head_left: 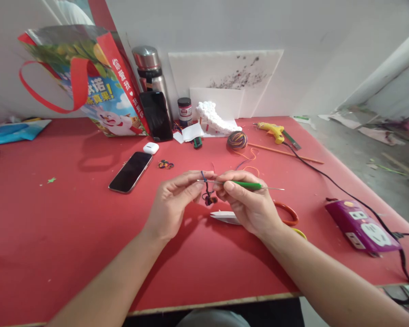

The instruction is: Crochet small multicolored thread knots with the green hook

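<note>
At the far left, a blue packet lies on the red table, and nearer stands out a small green star. Next is a printed bag with red handles, upright by the wall. In front of it lies a phone, with a white case at its upper corner. A second phone stands leaning before a steel flask. A little coloured yarn bit lies near the left hand. This hand is half closed, its thumb and forefinger close together at the yarn; I cannot tell if they pinch it.

The dark yarn piece hangs between the two hands, below the metal shaft of the hook. Behind are a jar and a white knobbly object, then a yarn ball. The right hand is closed around the hook, gripping near its green handle, above the scissors, which it partly covers. Farther right are an orange stick, a yellow glue gun and a purple power strip.
</note>
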Demonstrator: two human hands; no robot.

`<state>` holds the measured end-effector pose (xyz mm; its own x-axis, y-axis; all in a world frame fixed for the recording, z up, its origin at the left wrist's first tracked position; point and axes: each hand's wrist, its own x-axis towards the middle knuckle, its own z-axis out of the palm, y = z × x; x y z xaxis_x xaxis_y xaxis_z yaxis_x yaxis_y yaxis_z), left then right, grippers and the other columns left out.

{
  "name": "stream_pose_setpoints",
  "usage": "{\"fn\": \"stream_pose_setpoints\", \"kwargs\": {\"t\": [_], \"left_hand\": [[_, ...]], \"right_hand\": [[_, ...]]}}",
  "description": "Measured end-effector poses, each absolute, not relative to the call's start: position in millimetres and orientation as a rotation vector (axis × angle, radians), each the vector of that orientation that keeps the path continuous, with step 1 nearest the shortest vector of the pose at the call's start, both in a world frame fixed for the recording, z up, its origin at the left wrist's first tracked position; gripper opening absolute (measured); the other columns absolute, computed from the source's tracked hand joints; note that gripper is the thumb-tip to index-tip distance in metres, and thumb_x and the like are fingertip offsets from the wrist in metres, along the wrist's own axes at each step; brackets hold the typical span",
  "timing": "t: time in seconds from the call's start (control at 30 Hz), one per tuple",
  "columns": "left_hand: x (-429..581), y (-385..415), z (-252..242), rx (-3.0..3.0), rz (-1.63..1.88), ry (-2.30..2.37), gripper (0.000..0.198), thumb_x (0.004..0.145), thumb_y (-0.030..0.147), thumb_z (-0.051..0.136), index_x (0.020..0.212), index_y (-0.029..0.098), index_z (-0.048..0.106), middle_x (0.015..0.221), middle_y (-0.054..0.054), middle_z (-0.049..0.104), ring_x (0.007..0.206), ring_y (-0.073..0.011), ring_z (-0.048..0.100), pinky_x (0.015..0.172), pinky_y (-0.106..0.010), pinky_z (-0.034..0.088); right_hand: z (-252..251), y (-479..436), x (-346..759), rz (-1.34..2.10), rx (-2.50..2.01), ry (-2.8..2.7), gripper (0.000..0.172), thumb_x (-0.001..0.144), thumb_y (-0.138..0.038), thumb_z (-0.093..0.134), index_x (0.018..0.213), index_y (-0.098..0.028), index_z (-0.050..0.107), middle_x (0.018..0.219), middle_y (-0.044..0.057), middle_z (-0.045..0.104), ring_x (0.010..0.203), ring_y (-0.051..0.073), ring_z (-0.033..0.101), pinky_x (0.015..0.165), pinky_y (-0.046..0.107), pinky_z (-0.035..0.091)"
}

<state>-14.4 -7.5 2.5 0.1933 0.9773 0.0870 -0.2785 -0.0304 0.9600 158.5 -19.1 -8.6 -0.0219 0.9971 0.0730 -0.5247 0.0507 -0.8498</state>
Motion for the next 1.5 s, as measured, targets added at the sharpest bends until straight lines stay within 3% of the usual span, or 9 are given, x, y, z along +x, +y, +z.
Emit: {"fn": "stream_pose_setpoints", "kwargs": {"t": [0.13, 0.37, 0.53, 0.73, 1.0, 1.3, 1.5], "left_hand": [[-12.8, -5.7, 7.2, 0.998, 1.179, 0.798, 0.011, 0.080, 0.032, 0.089, 0.090, 0.028, 0.091, 0.079, -0.005, 0.079, 0.057, -0.0101, 0.047, 0.056, -0.029, 0.042], [-10.5, -4.0, 12.5, 0.824, 1.141, 0.820, 0.015, 0.064, 0.021, 0.095, 0.078, 0.024, 0.090, 0.082, -0.002, 0.081, 0.046, -0.0014, 0.039, 0.049, -0.023, 0.036], [-11.5, -3.0, 11.4, 0.842, 1.139, 0.856, 0.018, 0.063, 0.023, 0.096, 0.079, 0.022, 0.090, 0.076, -0.004, 0.078, 0.054, -0.0064, 0.047, 0.051, -0.024, 0.037], [-12.3, -4.6, 12.2, 0.878, 1.118, 0.818, 0.014, 0.072, 0.031, 0.093, 0.080, 0.021, 0.089, 0.067, -0.001, 0.066, 0.058, -0.0098, 0.049, 0.055, -0.027, 0.039], [-10.9, -4.6, 7.6, 0.907, 1.103, 0.855, 0.014, 0.068, 0.030, 0.096, 0.077, 0.023, 0.088, 0.081, -0.005, 0.078, 0.063, -0.0110, 0.051, 0.058, -0.027, 0.040], [-11.4, -4.0, 9.1, 0.897, 1.088, 0.864, 0.014, 0.070, 0.032, 0.094, 0.079, 0.023, 0.088, 0.071, -0.002, 0.072, 0.058, -0.0092, 0.045, 0.053, -0.026, 0.034], [-13.0, -1.0, 4.7, 0.796, 1.045, 0.860, 0.018, 0.067, 0.031, 0.096, 0.080, 0.020, 0.089, 0.081, -0.007, 0.078, 0.062, -0.0106, 0.051, 0.057, -0.027, 0.041]], "right_hand": [[-7.0, -19.5, 160.5, 1.401, -0.696, -0.893, 0.012, 0.075, -0.034, 0.094, 0.084, -0.028, 0.088, 0.080, 0.002, 0.084, 0.072, 0.015, 0.074, 0.063, 0.025, 0.059], [-11.9, -23.0, 162.4, 1.337, -0.748, -1.020, 0.016, 0.091, -0.038, 0.082, 0.099, -0.025, 0.087, 0.086, 0.004, 0.083, 0.067, 0.015, 0.068, 0.064, 0.030, 0.058], [-19.8, -25.8, 161.7, 1.202, -0.693, -1.168, 0.016, 0.099, -0.035, 0.076, 0.111, -0.029, 0.086, 0.091, 0.004, 0.083, 0.068, 0.015, 0.069, 0.065, 0.031, 0.060], [-21.1, -24.4, 163.0, 1.182, -0.743, -1.123, 0.019, 0.099, -0.041, 0.076, 0.109, -0.027, 0.085, 0.085, 0.003, 0.081, 0.067, 0.015, 0.068, 0.063, 0.030, 0.058], [-22.9, -24.5, 162.4, 1.208, -0.724, -1.117, 0.016, 0.100, -0.039, 0.076, 0.110, -0.029, 0.083, 0.086, 0.002, 0.081, 0.069, 0.015, 0.067, 0.062, 0.029, 0.055], [-20.8, -24.4, 163.3, 1.180, -0.769, -1.136, 0.021, 0.099, -0.043, 0.076, 0.109, -0.026, 0.083, 0.085, 0.003, 0.080, 0.065, 0.015, 0.066, 0.060, 0.031, 0.055], [-21.9, -24.7, 163.4, 1.205, -0.740, -1.140, 0.019, 0.100, -0.041, 0.075, 0.110, -0.027, 0.083, 0.082, 0.002, 0.079, 0.065, 0.015, 0.067, 0.060, 0.029, 0.056]]}}
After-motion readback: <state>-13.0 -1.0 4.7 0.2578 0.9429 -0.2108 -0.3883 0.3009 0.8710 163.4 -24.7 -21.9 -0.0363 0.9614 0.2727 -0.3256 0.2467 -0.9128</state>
